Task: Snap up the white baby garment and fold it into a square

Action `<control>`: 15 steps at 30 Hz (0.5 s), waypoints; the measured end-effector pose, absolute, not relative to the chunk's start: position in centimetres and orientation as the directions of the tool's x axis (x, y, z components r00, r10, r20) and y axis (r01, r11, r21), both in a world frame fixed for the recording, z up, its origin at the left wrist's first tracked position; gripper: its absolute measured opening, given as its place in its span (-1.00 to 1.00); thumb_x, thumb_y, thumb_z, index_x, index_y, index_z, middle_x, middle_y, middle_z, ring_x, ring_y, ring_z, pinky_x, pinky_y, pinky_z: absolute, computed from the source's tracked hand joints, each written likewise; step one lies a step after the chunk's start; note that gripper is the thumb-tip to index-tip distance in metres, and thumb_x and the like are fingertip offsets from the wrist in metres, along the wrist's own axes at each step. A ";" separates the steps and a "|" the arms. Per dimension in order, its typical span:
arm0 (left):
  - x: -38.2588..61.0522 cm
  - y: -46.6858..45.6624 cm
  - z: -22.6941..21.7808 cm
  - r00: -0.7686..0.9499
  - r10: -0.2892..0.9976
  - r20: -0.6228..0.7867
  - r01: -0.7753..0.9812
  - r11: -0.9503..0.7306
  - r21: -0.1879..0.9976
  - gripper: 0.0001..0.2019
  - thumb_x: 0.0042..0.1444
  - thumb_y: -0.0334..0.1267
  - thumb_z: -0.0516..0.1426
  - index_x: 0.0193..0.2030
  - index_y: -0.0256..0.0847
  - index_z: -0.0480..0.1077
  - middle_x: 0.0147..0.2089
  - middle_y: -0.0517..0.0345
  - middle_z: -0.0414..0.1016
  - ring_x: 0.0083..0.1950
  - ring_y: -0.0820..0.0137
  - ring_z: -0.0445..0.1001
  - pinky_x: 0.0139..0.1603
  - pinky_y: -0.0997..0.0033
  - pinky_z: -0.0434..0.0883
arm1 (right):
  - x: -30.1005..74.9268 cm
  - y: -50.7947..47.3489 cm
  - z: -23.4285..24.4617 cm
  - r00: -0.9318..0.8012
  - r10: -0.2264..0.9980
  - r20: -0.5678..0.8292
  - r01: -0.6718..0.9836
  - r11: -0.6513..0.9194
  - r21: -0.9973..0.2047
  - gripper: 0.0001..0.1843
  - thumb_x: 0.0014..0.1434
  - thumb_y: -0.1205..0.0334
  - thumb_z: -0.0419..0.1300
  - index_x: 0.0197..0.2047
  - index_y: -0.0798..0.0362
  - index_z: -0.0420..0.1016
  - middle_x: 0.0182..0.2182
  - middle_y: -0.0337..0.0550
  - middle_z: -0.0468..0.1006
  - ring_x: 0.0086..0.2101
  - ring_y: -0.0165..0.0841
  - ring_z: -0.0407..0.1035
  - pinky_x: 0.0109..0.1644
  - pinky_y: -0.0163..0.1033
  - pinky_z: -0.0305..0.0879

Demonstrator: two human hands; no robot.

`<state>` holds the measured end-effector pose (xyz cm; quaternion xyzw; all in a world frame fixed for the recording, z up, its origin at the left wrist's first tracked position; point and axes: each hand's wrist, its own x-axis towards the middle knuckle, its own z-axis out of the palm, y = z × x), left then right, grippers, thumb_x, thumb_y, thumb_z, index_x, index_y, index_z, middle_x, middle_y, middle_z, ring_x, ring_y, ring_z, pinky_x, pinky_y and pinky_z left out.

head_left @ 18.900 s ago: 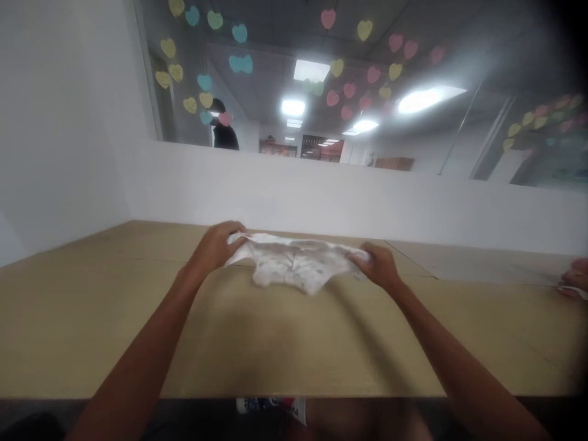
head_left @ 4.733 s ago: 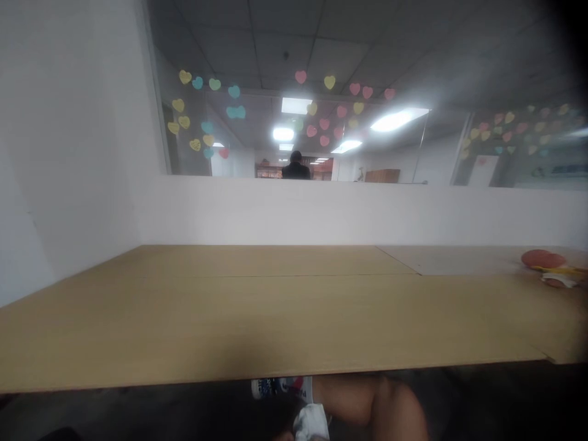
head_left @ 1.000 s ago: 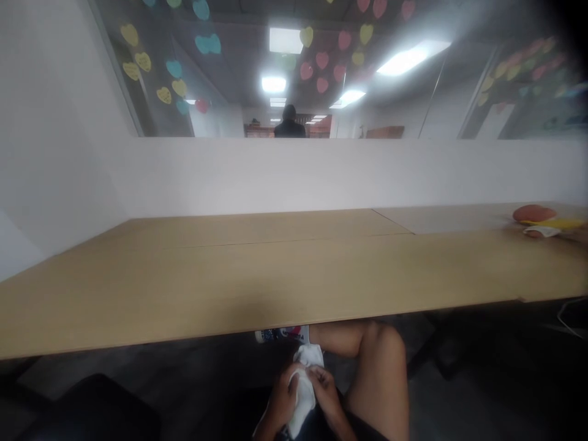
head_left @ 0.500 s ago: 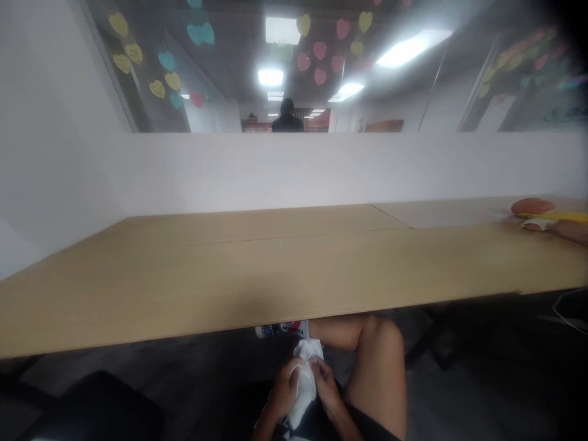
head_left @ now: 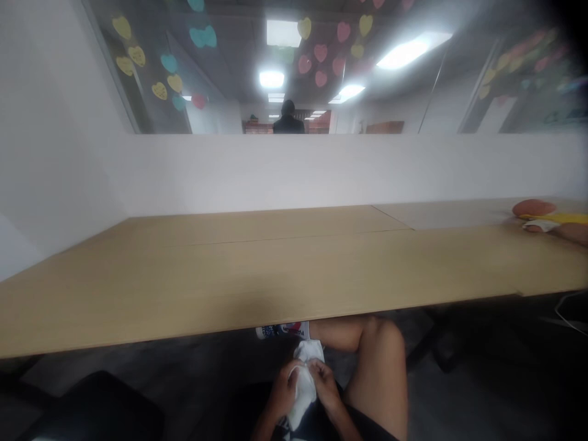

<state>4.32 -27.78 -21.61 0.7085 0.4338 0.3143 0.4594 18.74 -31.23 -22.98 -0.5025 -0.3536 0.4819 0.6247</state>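
Here's the left hand (head_left: 285,388) and the right hand (head_left: 325,382), fingers pinched firmly on the white cloth (head_left: 304,392), holding it beside the bare leg (head_left: 380,373), this side of the table (head_left: 294,269)!

I sit in what looks like an office: before me a long wood-toned table (head_left: 174,282), at its far side a white wall (head_left: 275,171) under a wide glass pane (head_left: 232,73) dotted with heart-shaped notes (head_left: 160,91), bright ceiling lights (head_left: 407,54) showing in it.
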 end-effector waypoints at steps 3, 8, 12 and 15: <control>4.4 -27.9 -21.4 0.426 0.903 0.052 0.315 -0.202 0.928 -0.49 0.23 0.15 -0.08 -0.06 -0.17 0.50 0.02 -0.07 0.54 0.09 0.13 0.44 0.23 0.16 0.30 | 18.7 -30.9 -23.5 0.334 0.942 -0.018 -0.196 0.051 -0.979 -0.48 0.00 -0.26 0.25 -0.54 0.10 0.45 -0.57 -0.22 0.42 -0.46 -0.37 0.27 -0.35 -0.30 0.26; 4.6 -27.9 -20.9 0.410 0.908 0.086 0.245 -0.200 0.949 -0.52 0.22 0.14 -0.05 -0.12 -0.18 0.50 -0.05 -0.05 0.55 0.02 0.16 0.48 0.16 0.21 0.35 | 18.7 -31.0 -23.4 0.378 0.925 0.039 -0.104 0.084 -0.991 -0.50 0.03 -0.23 0.23 -0.52 0.09 0.45 -0.58 -0.24 0.40 -0.48 -0.37 0.26 -0.36 -0.29 0.26; 4.4 -27.7 -20.7 0.319 0.943 0.093 0.176 -0.156 0.972 -0.52 0.18 0.18 -0.01 -0.22 -0.19 0.50 -0.19 0.00 0.56 -0.10 0.18 0.50 0.04 0.25 0.40 | 18.4 -31.5 -23.0 0.375 0.920 0.113 -0.005 0.123 -0.992 -0.60 0.01 -0.12 0.29 -0.51 0.08 0.47 -0.63 -0.30 0.33 -0.54 -0.42 0.15 -0.42 -0.32 0.18; 3.8 -27.5 -21.2 0.193 0.979 0.058 0.098 -0.078 0.992 -0.50 0.08 0.24 0.07 -0.26 -0.20 0.49 -0.23 0.03 0.56 -0.13 0.16 0.50 -0.05 0.28 0.43 | 18.1 -31.8 -22.7 0.368 0.916 0.157 0.041 0.153 -0.987 -0.69 0.00 -0.04 0.30 -0.47 0.06 0.52 -0.59 -0.26 0.39 -0.50 -0.38 0.20 -0.35 -0.30 0.20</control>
